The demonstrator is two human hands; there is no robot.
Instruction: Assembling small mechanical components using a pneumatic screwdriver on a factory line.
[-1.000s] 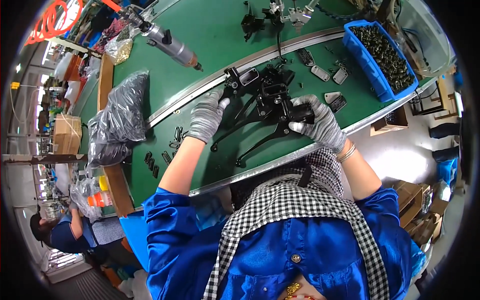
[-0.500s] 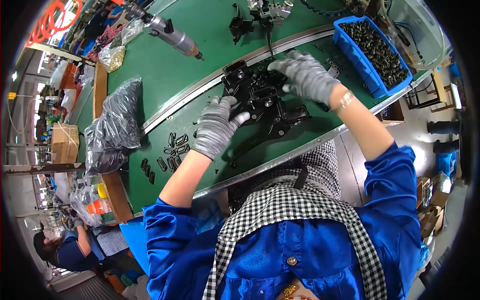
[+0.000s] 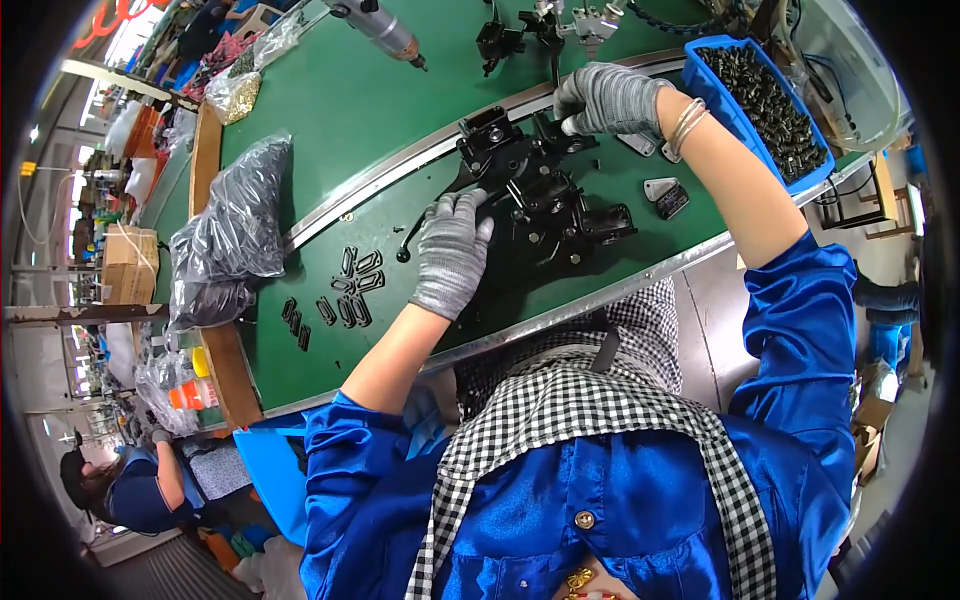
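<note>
Several black brake lever assemblies [image 3: 535, 190] with box-shaped reservoirs lie close together on the green worktop [image 3: 400, 330]. My left hand [image 3: 450, 255], in a grey knitted glove, lies over the near left side of this group. Its fingers are stretched out and touch a thin black lever [image 3: 412, 235] whose round end shows beside the glove. At the far right of the group is my right hand [image 3: 615, 100], also gloved. Its fingers curl down next to a black assembly; whatever they pinch is hidden.
A blue bin [image 3: 765, 165] of small dark metal parts stands at right. Small black frames [image 3: 355, 285] and a grey plastic bag [image 3: 235, 220] lie at left. A power screwdriver [image 3: 385, 30] hangs above the metal rail [image 3: 375, 185]. Small plates [image 3: 660, 190] lie at right.
My right hand has moved away from me and its fingers have curled in. My left hand has shifted right, its fingers closer together. The view has shifted slightly.
</note>
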